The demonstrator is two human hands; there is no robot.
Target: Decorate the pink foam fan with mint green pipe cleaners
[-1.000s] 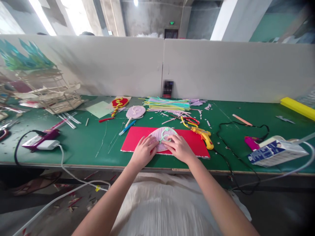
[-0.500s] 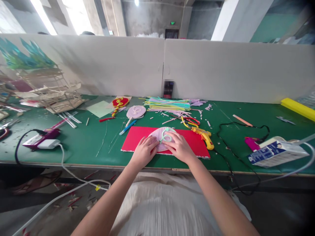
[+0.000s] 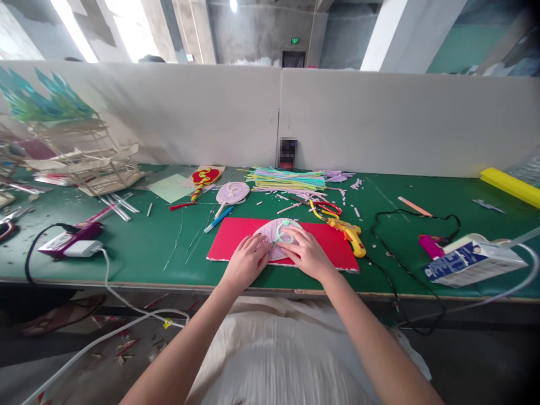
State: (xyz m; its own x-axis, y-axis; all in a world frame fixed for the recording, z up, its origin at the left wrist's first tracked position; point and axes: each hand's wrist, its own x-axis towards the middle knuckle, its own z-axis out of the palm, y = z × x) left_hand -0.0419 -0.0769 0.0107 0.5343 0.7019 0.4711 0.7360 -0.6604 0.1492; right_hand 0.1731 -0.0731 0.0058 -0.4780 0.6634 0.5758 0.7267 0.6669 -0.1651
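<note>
A pale purple round disc covered in fuzzy strips lies on a red board at the table's near edge. On its face is a curled mint-green pipe cleaner, bent into a loop. My left hand rests over the disc's left side, its fingertips closed at the lower left end of the green curl. From the right, my right hand has thumb and index finger on the loop, its other fingers bent over the disc. The fingers hide part of the curl and both sides of the disc.
Behind the board lie a blue pen, a purple fan-shaped piece, a red-and-yellow one and a pipe-cleaner pile. A yellow glue gun and red-handled scissors sit right. Farther out are a carton and power strip.
The whole view has shifted very slightly. Both hands stay on the disc and the green pipe cleaner, with hardly any finger movement visible.
</note>
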